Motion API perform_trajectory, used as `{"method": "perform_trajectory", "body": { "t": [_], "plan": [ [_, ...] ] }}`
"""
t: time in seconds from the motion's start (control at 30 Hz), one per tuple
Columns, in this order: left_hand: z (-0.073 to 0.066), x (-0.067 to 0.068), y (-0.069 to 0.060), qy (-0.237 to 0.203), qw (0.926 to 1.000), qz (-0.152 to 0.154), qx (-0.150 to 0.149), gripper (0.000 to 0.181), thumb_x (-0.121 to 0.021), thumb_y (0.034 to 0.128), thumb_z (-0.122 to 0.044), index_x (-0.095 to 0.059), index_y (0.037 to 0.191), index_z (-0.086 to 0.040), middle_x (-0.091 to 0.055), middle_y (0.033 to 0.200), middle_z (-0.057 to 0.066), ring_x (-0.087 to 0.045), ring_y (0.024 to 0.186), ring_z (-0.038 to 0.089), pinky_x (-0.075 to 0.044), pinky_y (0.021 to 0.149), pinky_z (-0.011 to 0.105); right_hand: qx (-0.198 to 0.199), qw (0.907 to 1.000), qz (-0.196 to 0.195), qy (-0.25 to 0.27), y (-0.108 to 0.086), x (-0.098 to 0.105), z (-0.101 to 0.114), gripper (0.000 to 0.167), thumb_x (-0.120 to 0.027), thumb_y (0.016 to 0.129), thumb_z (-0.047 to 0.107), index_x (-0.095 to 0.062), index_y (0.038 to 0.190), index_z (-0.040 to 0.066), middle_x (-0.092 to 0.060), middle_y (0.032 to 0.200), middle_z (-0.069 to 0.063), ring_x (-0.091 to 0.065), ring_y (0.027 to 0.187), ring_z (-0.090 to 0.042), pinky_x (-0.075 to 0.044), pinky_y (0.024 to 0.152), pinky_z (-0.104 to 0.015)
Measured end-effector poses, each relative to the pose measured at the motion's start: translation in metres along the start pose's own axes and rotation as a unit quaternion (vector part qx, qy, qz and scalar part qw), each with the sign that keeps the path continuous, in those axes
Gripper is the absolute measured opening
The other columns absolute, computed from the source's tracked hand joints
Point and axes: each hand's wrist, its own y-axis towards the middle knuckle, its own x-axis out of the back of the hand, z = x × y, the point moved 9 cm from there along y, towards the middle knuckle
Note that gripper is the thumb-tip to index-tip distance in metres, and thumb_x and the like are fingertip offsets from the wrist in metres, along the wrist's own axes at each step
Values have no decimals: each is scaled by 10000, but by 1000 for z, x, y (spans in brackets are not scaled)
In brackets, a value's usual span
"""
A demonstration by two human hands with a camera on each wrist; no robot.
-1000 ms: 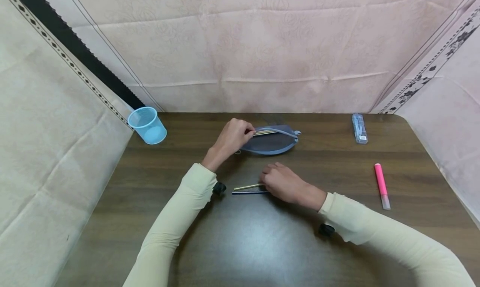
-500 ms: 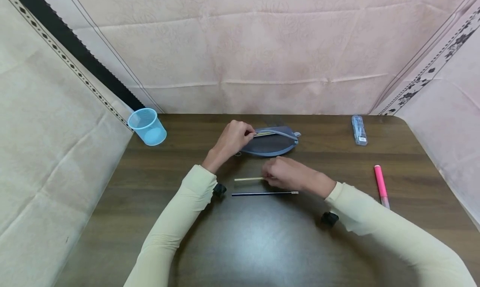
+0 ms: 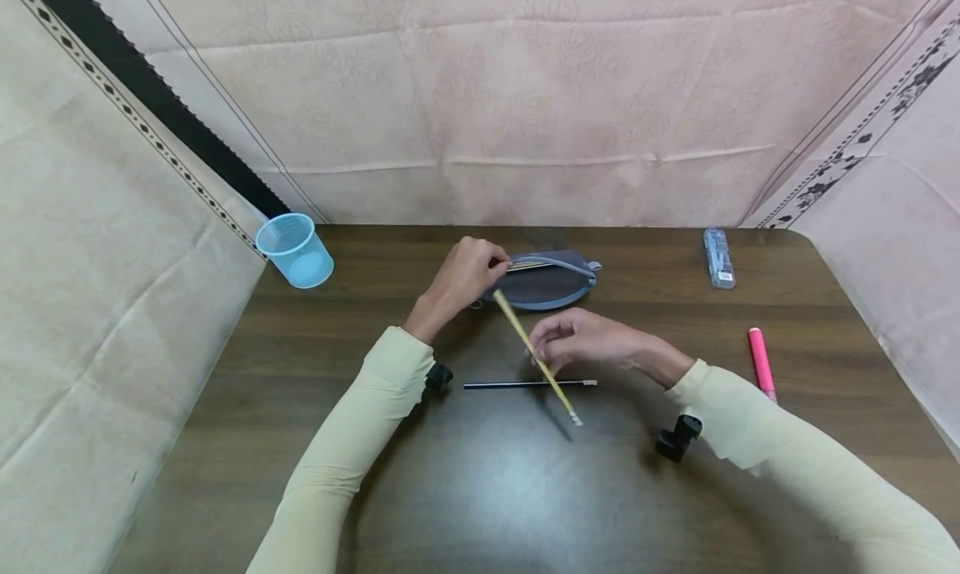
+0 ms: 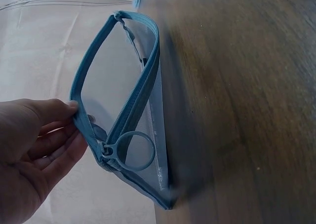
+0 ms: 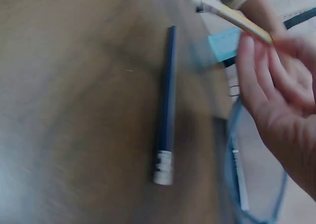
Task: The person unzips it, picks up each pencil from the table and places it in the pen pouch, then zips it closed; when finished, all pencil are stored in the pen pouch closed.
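My left hand (image 3: 467, 276) pinches the rim of a blue zip pencil pouch (image 4: 150, 93) between thumb and fingers, and the pouch gapes open. A ring-shaped zip pull (image 4: 136, 150) hangs at its near end. Inside the mouth, something thin and yellowish (image 3: 528, 266) shows in the head view. In my right hand (image 3: 588, 338), a yellow pencil (image 3: 551, 380) is pinched by the fingertips, tilted above the table, its eraser end toward me. Below it a dark blue pencil (image 5: 168, 95) with a white eraser lies flat on the wood.
A light blue mesh cup (image 3: 296, 253) stands at the back left of the wooden table (image 3: 510, 491). To the right lie a pink highlighter (image 3: 761, 361), partly behind my right sleeve, and a blue patterned packet (image 3: 719, 258) at the back. Patterned cloth walls (image 3: 525, 99) border the table.
My right hand has lifted the yellow pencil from beside the dark one and turned it to a slant. The left hand stays at the pouch.
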Motion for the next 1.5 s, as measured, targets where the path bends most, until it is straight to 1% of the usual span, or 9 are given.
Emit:
{"method": "perform_trajectory", "body": {
  "t": [0.1, 0.27, 0.43, 0.6, 0.77, 1.0, 1.27, 1.33, 1.5],
  "plan": [
    [1, -2, 0, 31, 9999, 70, 103, 176, -694, 966, -198, -800, 1044, -82, -779, 979, 57, -630, 772, 135, -534, 709, 270, -255, 9853, -788, 1495, 6, 15, -15, 233, -477, 1036, 13, -545, 1204, -133, -678, 1085, -151, -701, 987, -215, -595, 886, -353],
    [0, -4, 0, 16, 9997, 139, 184, 178, -700, 962, -200, -799, 1052, -83, -778, 1001, 58, -627, 784, 139, -537, 723, 271, -809, 9061, -1493, 3874, 14, 30, -28, 185, -464, 1051, 52, -629, 1117, 1, -703, 1102, -136, -722, 1008, -214, -582, 912, -304],
    [-4, -5, 0, -45, 9999, 100, 82, 183, -706, 957, -190, -797, 1059, -69, -781, 1015, 69, -652, 816, 144, -556, 766, 291, -826, 8556, -1971, 4715, 29, 51, -33, 287, -494, 1048, 74, -547, 1324, 12, -723, 1120, -171, -736, 968, -236, -548, 985, -305],
    [-3, -7, -1, -42, 9999, 76, 53, 185, -708, 955, -186, -797, 1058, -61, -781, 990, 70, -640, 778, 148, -547, 737, 278, -654, 8198, -2617, 5052, 38, 71, -39, 539, -524, 1039, 86, -372, 1556, 109, -543, 1490, -144, -692, 1143, -215, -478, 1063, -301],
    [-4, -5, -1, -45, 10000, 5, 10, 170, -718, 946, -171, -800, 1044, -58, -772, 944, 67, -609, 720, 150, -512, 657, 257, -530, 8021, -2954, 5163, 52, 78, -37, 508, -487, 1050, 67, -399, 1549, 108, -415, 1593, -111, -480, 1420, -195, -435, 1091, -300],
    [-5, -6, 0, -95, 9999, 41, -61, 173, -702, 958, -170, -795, 1045, -53, -771, 955, 61, -606, 716, 127, -511, 643, 236, -468, 7903, -3582, 4949, 65, 87, -38, 470, -434, 1051, -17, -429, 1516, 42, -450, 1563, -153, -482, 1419, -224, -426, 1114, -321],
    [-9, -3, 0, -71, 9999, -8, -113, 162, -706, 955, -166, -797, 1032, -56, -775, 958, 61, -629, 746, 120, -534, 672, 251, -65, 7264, -4875, 4845, 63, 95, -41, 474, -526, 916, -205, -580, 1355, -36, -625, 1355, -218, -656, 1190, -299, -562, 957, -380],
    [-9, -2, 0, -91, 9999, -10, -112, 165, -707, 954, -167, -795, 1038, -55, -775, 966, 65, -631, 747, 123, -540, 676, 249, 1, 7229, -4970, 4799, 63, 94, -42, 448, -541, 918, -193, -594, 1335, -41, -645, 1332, -217, -675, 1161, -296, -572, 939, -377],
    [-7, 1, 0, -135, 9999, -50, -62, 166, -709, 952, -163, -794, 1044, -54, -775, 981, 73, -634, 757, 125, -557, 700, 253, -14, 7338, -4942, 4661, 64, 88, -40, 443, -546, 926, -177, -573, 1349, -49, -646, 1332, -221, -676, 1162, -305, -566, 950, -379]
  ]
}}
